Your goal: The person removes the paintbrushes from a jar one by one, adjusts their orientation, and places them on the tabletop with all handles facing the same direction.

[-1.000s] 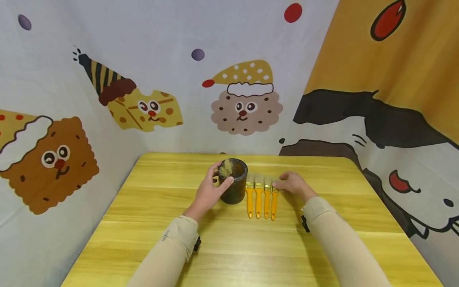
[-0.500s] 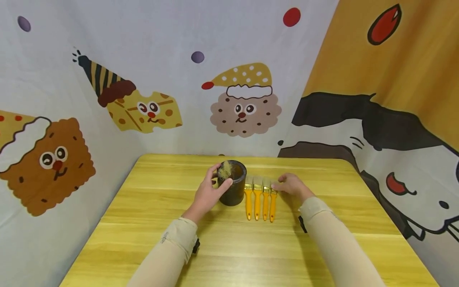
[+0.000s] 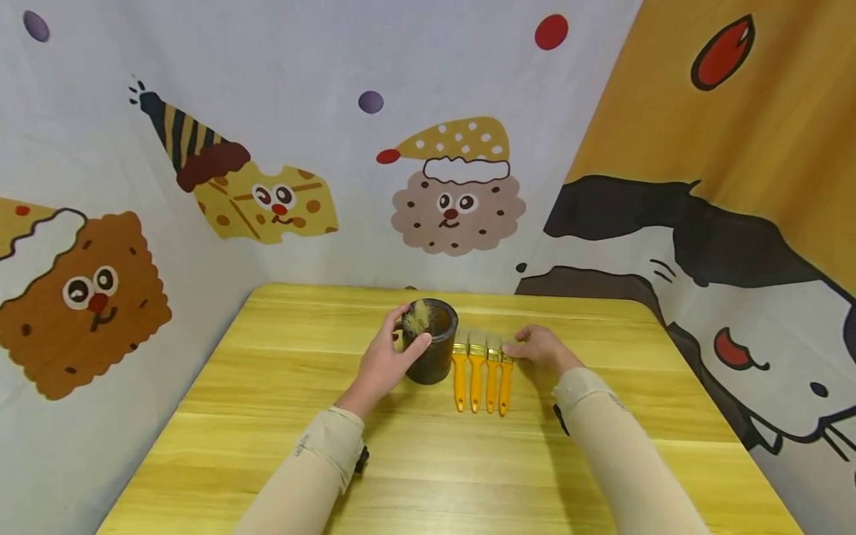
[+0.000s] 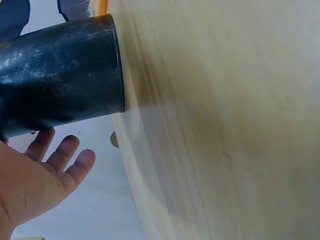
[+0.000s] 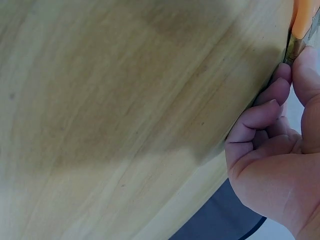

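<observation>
My left hand [image 3: 384, 360] grips a dark, round pot [image 3: 428, 364] by its upper part, thumb on the near side and fingers around the left. The pot stands upright; a tan, bristly tuft [image 3: 419, 317] shows inside its rim by my fingers. In the left wrist view the scuffed wall of the pot [image 4: 65, 70] rises over my spread fingers. Several paintbrushes [image 3: 475, 379] with orange-yellow handles lie side by side right of the pot, bristles away from me. With thumb and fingers my right hand [image 3: 545, 348] pinches the rightmost paintbrush [image 3: 504, 386] at its metal ferrule.
Underneath is a wood-grain table [image 3: 401, 475], its far edge close behind the pot and the brushes. A cartoon-printed cloth [image 3: 307, 111] hangs behind the table and along both sides.
The head view has shifted slightly. Both hands keep nearly the same places, and the rightmost paintbrush's handle end lies a little closer to its neighbour.
</observation>
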The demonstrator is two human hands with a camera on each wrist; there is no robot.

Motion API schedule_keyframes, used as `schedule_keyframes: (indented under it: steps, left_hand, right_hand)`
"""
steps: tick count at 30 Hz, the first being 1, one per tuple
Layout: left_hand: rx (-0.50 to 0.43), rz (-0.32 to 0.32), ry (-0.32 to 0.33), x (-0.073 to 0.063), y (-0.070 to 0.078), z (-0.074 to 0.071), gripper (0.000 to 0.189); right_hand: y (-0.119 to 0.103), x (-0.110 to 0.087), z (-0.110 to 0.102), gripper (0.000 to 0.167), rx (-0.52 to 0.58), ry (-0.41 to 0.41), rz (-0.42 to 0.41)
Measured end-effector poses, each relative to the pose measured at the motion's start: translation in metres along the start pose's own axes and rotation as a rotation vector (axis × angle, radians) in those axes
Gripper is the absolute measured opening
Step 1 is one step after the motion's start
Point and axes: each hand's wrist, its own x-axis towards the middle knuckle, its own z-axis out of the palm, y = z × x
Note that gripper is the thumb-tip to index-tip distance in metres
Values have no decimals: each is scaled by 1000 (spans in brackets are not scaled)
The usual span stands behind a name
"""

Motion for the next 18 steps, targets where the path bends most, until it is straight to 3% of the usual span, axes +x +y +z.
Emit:
schedule_keyframes:
  steps: [8, 18]
  left_hand:
    - [10, 29, -24, 1, 6, -4, 91]
    - [57, 6, -11, 7, 10, 0, 100]
  right_hand:
    - [1, 4, -1, 64, 41, -21, 38]
    - [3, 7, 1, 63, 24, -12, 13]
